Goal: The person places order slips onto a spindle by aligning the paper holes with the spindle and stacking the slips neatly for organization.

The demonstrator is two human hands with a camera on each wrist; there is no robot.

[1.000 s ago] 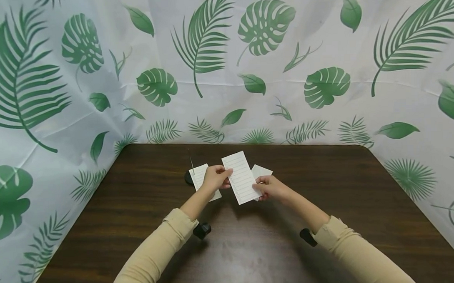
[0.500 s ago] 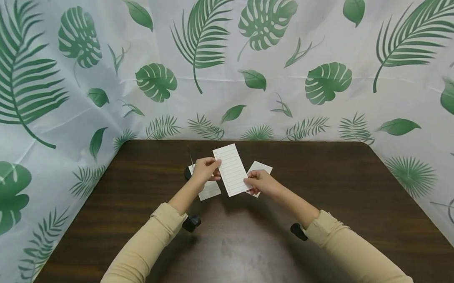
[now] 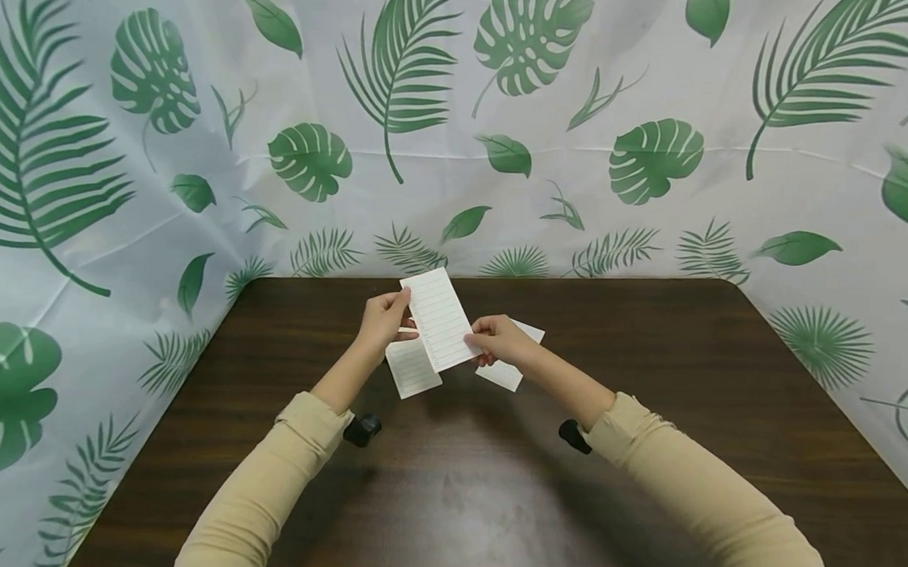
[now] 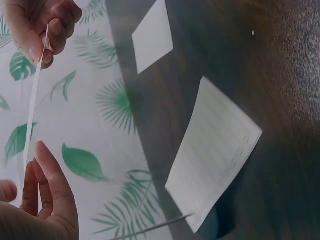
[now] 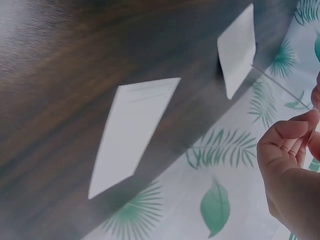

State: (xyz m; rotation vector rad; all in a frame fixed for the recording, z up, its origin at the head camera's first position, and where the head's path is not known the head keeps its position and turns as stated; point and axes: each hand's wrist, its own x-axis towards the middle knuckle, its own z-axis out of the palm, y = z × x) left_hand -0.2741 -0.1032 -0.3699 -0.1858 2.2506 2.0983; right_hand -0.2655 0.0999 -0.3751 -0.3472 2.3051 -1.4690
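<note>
A white lined paper slip (image 3: 442, 319) is held up above the table, tilted. My left hand (image 3: 382, 321) pinches its upper left edge between thumb and fingers. On the opposite side, my right hand (image 3: 504, 342) grips the lower right edge. Below the left hand another lined slip (image 3: 414, 370) lies on the table. In the left wrist view, a thin metal spike (image 4: 155, 227) meets that slip's end, above a round black base (image 4: 214, 222). A third slip (image 3: 501, 375) sits under the right hand, partly covered by it.
The dark wood table (image 3: 652, 377) reaches back to a white curtain (image 3: 435, 176) with green leaves. Black wrist devices (image 3: 361, 430) hang below both forearms.
Both hands have shifted left and farther back in the head view, carrying the held slip. The spike, visible earlier, is now hidden behind the left hand there.
</note>
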